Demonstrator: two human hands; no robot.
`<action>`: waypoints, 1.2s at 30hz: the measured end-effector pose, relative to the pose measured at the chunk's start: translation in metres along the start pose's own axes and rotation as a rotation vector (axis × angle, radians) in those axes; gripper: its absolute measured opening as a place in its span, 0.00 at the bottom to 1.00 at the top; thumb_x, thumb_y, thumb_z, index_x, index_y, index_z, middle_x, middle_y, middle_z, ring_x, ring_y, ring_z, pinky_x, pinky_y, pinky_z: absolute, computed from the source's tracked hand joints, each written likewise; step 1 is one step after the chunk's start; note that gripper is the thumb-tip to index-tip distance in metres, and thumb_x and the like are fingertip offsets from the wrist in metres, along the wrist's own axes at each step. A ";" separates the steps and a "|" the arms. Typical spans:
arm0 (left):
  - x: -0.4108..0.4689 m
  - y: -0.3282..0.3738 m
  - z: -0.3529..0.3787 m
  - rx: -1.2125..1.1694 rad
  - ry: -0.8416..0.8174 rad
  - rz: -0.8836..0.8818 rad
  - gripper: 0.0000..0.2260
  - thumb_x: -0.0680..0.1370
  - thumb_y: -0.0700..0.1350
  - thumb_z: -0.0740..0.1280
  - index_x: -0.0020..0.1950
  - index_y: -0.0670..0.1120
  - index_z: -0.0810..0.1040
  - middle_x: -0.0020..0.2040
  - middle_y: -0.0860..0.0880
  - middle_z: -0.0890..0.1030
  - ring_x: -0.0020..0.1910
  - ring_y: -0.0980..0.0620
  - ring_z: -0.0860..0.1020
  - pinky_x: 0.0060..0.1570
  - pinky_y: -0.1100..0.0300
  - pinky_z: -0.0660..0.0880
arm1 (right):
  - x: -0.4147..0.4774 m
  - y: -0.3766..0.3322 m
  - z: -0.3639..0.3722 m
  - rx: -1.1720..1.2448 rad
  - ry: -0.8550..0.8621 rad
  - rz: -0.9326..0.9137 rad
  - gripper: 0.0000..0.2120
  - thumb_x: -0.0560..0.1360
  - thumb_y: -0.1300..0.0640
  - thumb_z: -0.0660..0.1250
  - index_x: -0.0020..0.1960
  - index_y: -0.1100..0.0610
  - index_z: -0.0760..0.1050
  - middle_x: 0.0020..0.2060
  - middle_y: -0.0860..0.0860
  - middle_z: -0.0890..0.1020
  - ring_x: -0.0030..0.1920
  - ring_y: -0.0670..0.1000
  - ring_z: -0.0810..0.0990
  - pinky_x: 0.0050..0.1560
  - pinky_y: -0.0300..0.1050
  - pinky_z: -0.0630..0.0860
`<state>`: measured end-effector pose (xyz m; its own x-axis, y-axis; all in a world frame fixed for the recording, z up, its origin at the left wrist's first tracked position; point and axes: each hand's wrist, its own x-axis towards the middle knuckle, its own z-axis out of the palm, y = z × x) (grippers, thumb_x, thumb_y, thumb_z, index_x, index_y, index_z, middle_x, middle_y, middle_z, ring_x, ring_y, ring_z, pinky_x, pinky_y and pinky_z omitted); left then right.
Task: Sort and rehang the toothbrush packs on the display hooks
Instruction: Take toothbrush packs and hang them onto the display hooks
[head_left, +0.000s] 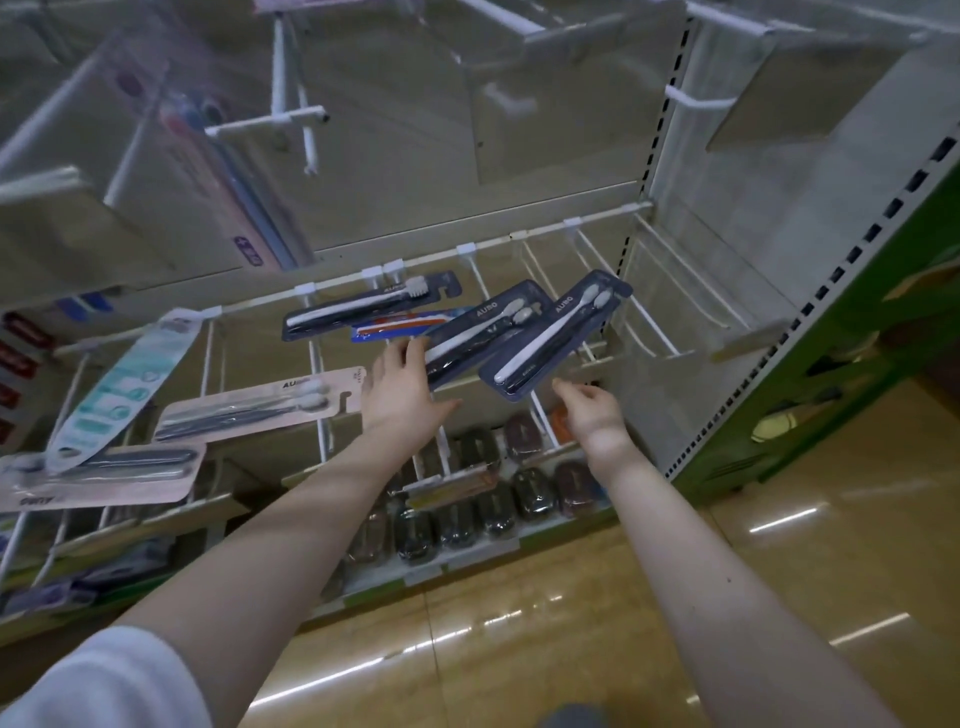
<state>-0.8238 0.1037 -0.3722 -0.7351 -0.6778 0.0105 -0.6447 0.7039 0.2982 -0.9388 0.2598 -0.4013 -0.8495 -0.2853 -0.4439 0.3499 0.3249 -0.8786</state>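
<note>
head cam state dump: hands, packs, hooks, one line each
left hand, open, fingers touching middle navy pack
right hand, pinching lower edge of right navy pack
middle navy pack, tilted, not hanging straight
right navy pack, tilted, brush heads uppermost
back navy pack, lying sideways by rail
red-blue pack, partly covered by navy packs
pink pack, lying sideways across hook wires
right-end hooks, bare

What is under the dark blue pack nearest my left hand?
An orange and blue toothbrush pack pokes out leftward from under the dark blue pack; its right end is covered, so the rest cannot be seen.
</note>
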 end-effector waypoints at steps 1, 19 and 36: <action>0.004 0.000 0.001 0.013 0.005 -0.002 0.35 0.71 0.54 0.72 0.73 0.47 0.59 0.73 0.44 0.61 0.71 0.43 0.61 0.69 0.48 0.59 | 0.003 -0.003 -0.001 -0.001 -0.015 0.017 0.18 0.75 0.50 0.66 0.56 0.63 0.76 0.51 0.58 0.79 0.52 0.57 0.77 0.57 0.49 0.71; -0.012 0.005 -0.006 -0.040 -0.011 -0.231 0.34 0.70 0.54 0.73 0.69 0.44 0.63 0.64 0.41 0.70 0.64 0.39 0.69 0.63 0.45 0.65 | 0.017 -0.035 0.017 0.139 -0.098 0.130 0.23 0.73 0.54 0.71 0.63 0.65 0.72 0.55 0.57 0.79 0.51 0.55 0.77 0.58 0.50 0.74; -0.065 0.049 -0.022 -0.751 -0.025 -0.537 0.29 0.64 0.48 0.79 0.56 0.46 0.66 0.54 0.44 0.76 0.51 0.45 0.79 0.51 0.48 0.79 | -0.037 -0.033 -0.007 0.358 -0.049 0.159 0.04 0.73 0.62 0.68 0.39 0.60 0.76 0.41 0.57 0.81 0.42 0.56 0.78 0.44 0.51 0.74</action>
<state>-0.8027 0.1772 -0.3369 -0.3868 -0.8626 -0.3261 -0.6020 -0.0317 0.7979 -0.9212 0.2659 -0.3550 -0.7570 -0.3021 -0.5794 0.5984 0.0357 -0.8004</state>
